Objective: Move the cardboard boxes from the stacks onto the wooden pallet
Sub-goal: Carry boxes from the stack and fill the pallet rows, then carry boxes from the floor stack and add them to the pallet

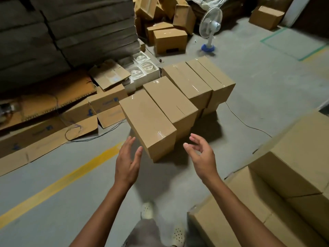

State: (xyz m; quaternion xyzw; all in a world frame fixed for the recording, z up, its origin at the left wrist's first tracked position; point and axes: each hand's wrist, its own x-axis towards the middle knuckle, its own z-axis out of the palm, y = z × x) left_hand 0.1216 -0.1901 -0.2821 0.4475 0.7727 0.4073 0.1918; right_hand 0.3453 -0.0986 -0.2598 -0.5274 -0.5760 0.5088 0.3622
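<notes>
My left hand [126,165] and right hand [201,158] are both spread open and empty, flanking the near end of the nearest taped cardboard box [147,120] without touching it.

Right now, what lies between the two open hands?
In the head view, the near end of the closest taped cardboard box sits between the left hand and right hand. Neither hand touches it; below is bare grey floor.
</notes>
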